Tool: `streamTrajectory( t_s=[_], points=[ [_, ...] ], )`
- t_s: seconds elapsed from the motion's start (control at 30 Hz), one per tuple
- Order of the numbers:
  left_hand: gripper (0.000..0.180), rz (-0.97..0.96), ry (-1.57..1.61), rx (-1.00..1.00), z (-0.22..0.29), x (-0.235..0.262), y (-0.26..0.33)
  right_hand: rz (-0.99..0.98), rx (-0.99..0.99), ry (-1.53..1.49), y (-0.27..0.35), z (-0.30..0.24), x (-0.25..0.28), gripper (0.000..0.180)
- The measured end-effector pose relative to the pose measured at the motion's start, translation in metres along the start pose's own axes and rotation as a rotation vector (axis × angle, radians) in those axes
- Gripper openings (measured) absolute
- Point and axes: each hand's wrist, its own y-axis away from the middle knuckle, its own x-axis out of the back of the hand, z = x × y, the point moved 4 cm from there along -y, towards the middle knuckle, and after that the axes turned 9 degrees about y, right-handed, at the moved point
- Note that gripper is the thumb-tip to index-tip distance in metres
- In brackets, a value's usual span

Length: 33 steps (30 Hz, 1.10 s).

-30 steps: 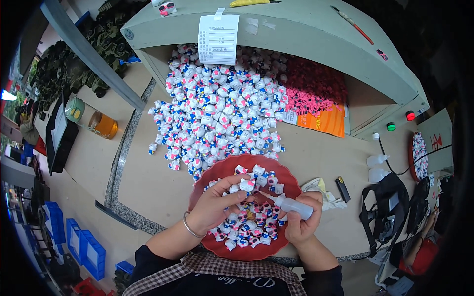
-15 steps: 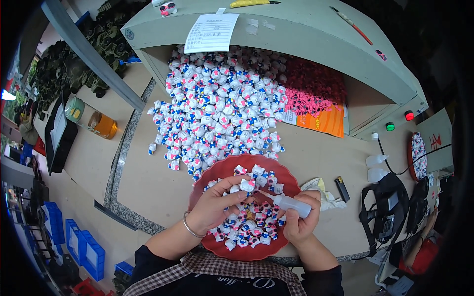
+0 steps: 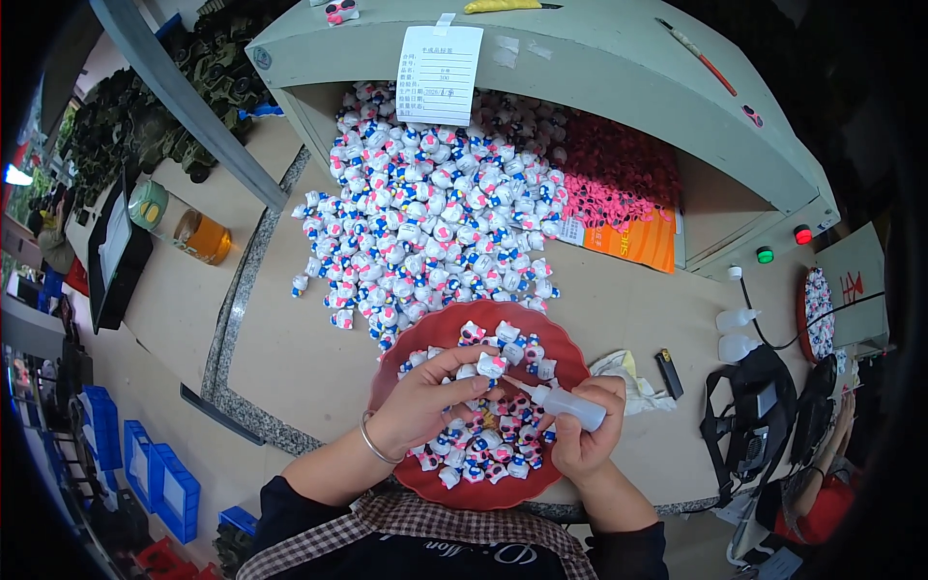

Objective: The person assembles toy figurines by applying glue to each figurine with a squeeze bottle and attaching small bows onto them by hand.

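Observation:
Between the thumb and fingers of my left hand (image 3: pixel 425 401) is a small white toy figurine (image 3: pixel 491 365) with pink and blue parts. My right hand (image 3: pixel 592 432) grips a translucent squeeze bottle (image 3: pixel 572 406), tilted so its thin nozzle points at the figurine. The tip is at or very close to the figurine's lower side; whether they touch I cannot tell. Both hands are above a red scalloped bowl (image 3: pixel 391 365) that holds many similar figurines, several wearing dark-and-pink glasses pieces.
A big heap of figurines (image 3: pixel 425 213) spills out from under a grey-green shelf (image 3: pixel 580 48). Small pink pieces (image 3: pixel 619 174) lie beside it on an orange sheet (image 3: pixel 638 242). To the right are a cloth (image 3: pixel 633 379), a black lighter (image 3: pixel 668 373) and two more squeeze bottles (image 3: pixel 737 333).
The view has shifted slightly. The hanging paper label has swung down flatter against the shelf front. Both hands keep nearly the same hold and position, with the nozzle still at the figurine.

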Motion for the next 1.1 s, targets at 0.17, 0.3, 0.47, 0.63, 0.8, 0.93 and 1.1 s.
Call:
streamTrajectory(
  t_s=[0.17, 0.3, 0.47, 0.63, 0.8, 0.93, 1.1],
  points=[
    [0.038, 0.000, -0.006, -0.007, 0.0005, -0.0020, 0.0003, -0.022, 0.018, 0.018, 0.0027, 0.0006, 0.0007, 0.027],
    [0.038, -0.007, -0.024, -0.047, 0.0026, -0.0037, -0.0001, -0.023, 0.025, 0.019, 0.0029, 0.0003, 0.0014, 0.027],
    [0.037, 0.024, -0.044, -0.071, 0.0038, -0.0025, 0.0004, -0.127, 0.149, 0.126, -0.0010, 0.0007, 0.0013, 0.026],
    [0.038, 0.044, -0.105, -0.072, 0.0019, -0.0039, 0.0010, -0.105, 0.126, 0.066, 0.0019, 0.0013, 0.0017, 0.026],
    [0.038, 0.051, -0.207, -0.080, 0.0014, -0.0048, 0.0015, 0.004, 0.023, 0.006, 0.0035, -0.0002, 0.0012, 0.027],
    [0.036, 0.028, -0.213, -0.078, 0.0001, -0.0044, 0.0020, 0.014, 0.018, -0.001, 0.0033, -0.0004, -0.0001, 0.027],
    [0.035, 0.045, -0.267, -0.073, 0.0005, -0.0090, 0.0029, 0.007, 0.025, 0.011, 0.0023, -0.0012, -0.0004, 0.027]
  ],
)
